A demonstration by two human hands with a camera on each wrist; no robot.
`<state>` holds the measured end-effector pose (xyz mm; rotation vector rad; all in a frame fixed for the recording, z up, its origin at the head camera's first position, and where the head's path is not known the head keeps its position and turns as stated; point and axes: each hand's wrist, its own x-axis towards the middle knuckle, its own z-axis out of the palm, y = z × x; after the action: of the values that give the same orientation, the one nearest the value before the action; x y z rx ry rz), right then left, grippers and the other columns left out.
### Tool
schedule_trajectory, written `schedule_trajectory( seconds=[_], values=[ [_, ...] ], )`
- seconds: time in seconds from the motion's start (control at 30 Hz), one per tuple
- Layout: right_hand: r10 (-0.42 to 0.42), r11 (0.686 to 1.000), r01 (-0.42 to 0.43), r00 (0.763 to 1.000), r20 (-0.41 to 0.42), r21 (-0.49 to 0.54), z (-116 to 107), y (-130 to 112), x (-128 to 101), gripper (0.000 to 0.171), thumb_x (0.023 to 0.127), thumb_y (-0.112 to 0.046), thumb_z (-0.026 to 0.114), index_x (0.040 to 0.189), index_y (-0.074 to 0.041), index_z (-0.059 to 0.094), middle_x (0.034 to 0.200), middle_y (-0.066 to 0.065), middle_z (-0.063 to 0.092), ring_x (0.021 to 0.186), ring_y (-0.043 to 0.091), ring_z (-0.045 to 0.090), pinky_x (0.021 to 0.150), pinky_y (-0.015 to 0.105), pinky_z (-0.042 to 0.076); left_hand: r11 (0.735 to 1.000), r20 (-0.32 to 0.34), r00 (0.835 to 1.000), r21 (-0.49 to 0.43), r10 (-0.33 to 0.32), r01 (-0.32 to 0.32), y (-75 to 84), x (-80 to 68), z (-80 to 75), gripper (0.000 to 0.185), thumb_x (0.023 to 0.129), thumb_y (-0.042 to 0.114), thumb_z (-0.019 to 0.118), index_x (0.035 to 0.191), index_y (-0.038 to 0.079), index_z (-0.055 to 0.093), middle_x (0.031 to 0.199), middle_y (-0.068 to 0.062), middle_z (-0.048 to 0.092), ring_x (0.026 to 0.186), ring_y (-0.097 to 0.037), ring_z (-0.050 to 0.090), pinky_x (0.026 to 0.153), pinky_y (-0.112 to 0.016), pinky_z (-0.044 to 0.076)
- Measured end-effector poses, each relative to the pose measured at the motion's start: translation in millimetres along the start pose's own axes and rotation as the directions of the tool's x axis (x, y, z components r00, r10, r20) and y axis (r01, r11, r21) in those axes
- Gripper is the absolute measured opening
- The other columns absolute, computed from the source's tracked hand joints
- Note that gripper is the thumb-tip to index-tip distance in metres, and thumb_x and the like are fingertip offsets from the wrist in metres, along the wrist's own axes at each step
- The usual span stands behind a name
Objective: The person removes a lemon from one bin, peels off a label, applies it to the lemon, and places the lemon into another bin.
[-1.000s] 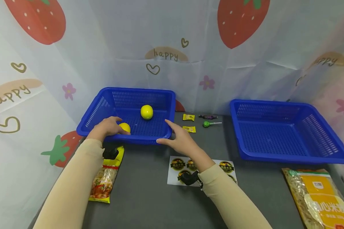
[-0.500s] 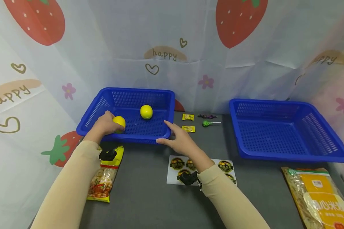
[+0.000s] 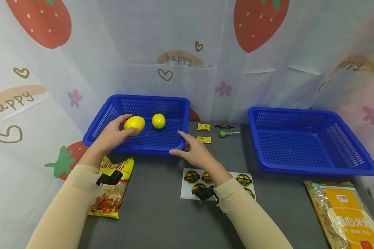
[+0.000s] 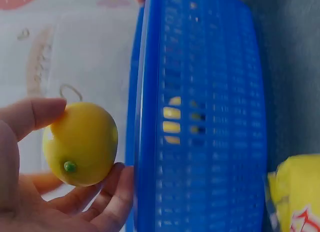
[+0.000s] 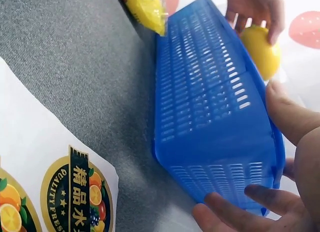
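Grey tabletop (image 3: 162, 214) bears a yellow bag (image 3: 113, 193) at left. Beyond, the right hand (image 3: 197, 150), fingers wide, meets the left basket (image 3: 149, 150) at its near right corner; over it, the left hand (image 3: 113, 134) grips a lemon (image 3: 135, 124), left of a yellow fruit (image 3: 158, 121).

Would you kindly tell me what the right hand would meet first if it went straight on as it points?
The right hand would most likely meet the left blue basket first, at its near right corner, though whether they already touch is hard to judge.
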<state>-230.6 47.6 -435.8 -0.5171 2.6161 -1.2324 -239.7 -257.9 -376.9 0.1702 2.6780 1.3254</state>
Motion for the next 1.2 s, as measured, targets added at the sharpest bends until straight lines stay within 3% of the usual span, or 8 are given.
schedule_trajectory(
  seconds=[0.17,0.37,0.5,0.67,0.93,1.2],
  values=[
    [-0.002,1.0,0.002,1.0,-0.002,0.0,0.3,1.2,0.0,0.085,0.089,-0.057,0.071,0.159,-0.03,0.031,0.158,0.004,0.042,0.132,0.026,0.055,0.108,0.05,0.046,0.998,-0.027,1.0,-0.066,0.008,-0.01,10.8,-12.9,10.6,0.075,0.097,0.043,0.066,0.152,0.007,0.03,0.145,-0.021,0.047,0.114,-0.034,0.055,0.101,-0.05,0.049],
    [-0.002,1.0,0.002,1.0,0.014,0.007,-2.6,2.8,-4.4,0.083,0.09,-0.057,0.069,0.159,-0.031,0.031,0.16,0.003,0.041,0.135,0.03,0.053,0.107,0.052,0.046,0.996,-0.041,0.997,-0.06,0.063,-0.066,18.7,-25.9,23.4,0.064,0.097,0.044,0.067,0.146,0.01,0.043,0.142,-0.015,0.052,0.11,-0.031,0.058,0.094,-0.041,0.051],
    [0.013,1.0,-0.014,1.0,0.01,0.024,-10.1,1.4,-11.5,0.083,0.089,-0.058,0.069,0.159,-0.03,0.033,0.16,0.002,0.04,0.136,0.031,0.051,0.106,0.053,0.047,0.992,-0.028,0.996,-0.089,0.088,-0.09,23.3,-33.0,33.8,0.06,0.098,0.044,0.066,0.146,0.014,0.048,0.14,-0.012,0.051,0.106,-0.03,0.06,0.092,-0.044,0.052],
    [0.019,0.995,-0.014,0.998,-0.054,0.096,-23.4,-3.6,-25.3,0.078,0.088,-0.054,0.074,0.154,-0.03,0.042,0.158,0.0,0.042,0.134,0.028,0.054,0.103,0.052,0.05,0.977,0.005,0.988,-0.151,0.152,-0.15,26.9,-38.7,50.8,0.055,0.1,0.036,0.065,0.147,0.014,0.049,0.145,-0.012,0.048,0.108,-0.031,0.06,0.095,-0.045,0.051],
    [-0.116,0.96,0.143,0.986,-0.12,0.242,-31.1,-7.9,-49.5,0.07,0.088,-0.044,0.077,0.149,-0.021,0.051,0.146,0.003,0.055,0.127,0.024,0.06,0.102,0.046,0.053,0.954,0.023,0.98,-0.232,0.199,-0.189,41.8,-46.3,89.9,0.051,0.099,0.028,0.067,0.145,0.013,0.048,0.146,-0.011,0.049,0.116,-0.032,0.062,0.1,-0.047,0.052],
    [-0.11,0.944,0.156,0.979,-0.169,0.29,-34.4,1.1,-69.6,0.059,0.087,-0.033,0.078,0.142,-0.023,0.058,0.141,0.002,0.06,0.123,0.022,0.062,0.099,0.039,0.055,0.92,0.025,0.968,-0.319,0.251,-0.23,55.9,-46.0,132.0,0.047,0.099,0.023,0.067,0.141,0.011,0.05,0.142,-0.012,0.052,0.114,-0.03,0.062,0.094,-0.04,0.054]
  ],
)
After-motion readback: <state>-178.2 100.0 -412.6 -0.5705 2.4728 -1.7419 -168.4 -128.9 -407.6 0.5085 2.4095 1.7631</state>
